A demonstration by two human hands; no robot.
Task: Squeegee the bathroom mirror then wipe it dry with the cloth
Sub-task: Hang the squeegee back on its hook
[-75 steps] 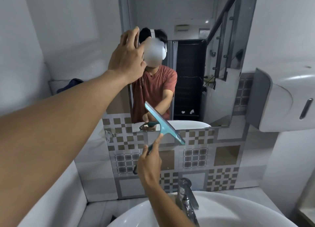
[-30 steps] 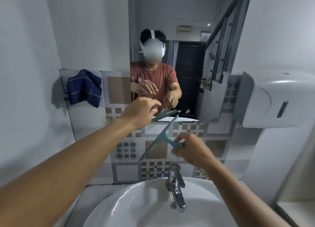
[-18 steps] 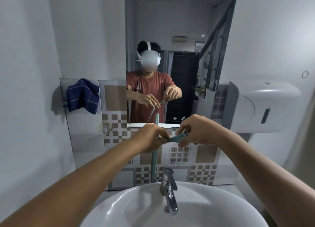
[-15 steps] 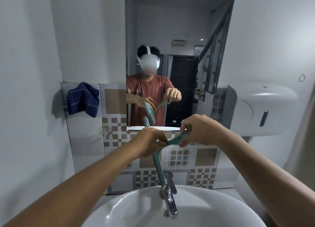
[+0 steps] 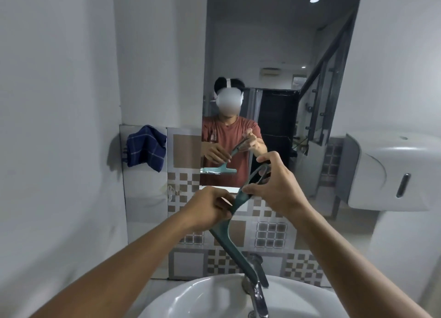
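A teal squeegee (image 5: 232,243) hangs in front of me above the sink, blade end down near the tap. My left hand (image 5: 210,206) pinches its neck just above the blade. My right hand (image 5: 274,186) grips the looped handle higher up. The tall mirror (image 5: 274,43) is on the wall behind, apart from the squeegee, and reflects a person holding the tool. A dark blue checked cloth (image 5: 146,148) hangs on the tiled wall left of the mirror.
A white sink (image 5: 191,298) with a chrome tap (image 5: 259,296) sits directly below my hands. A white wall dispenser (image 5: 393,174) juts out at the right. Patterned tiles (image 5: 272,231) run under the mirror. A plain wall closes in on the left.
My left hand came down from the mirror and joined the right on the squeegee. The tool has turned between both hands so the blade now points down over the tap. The view tilted upward.
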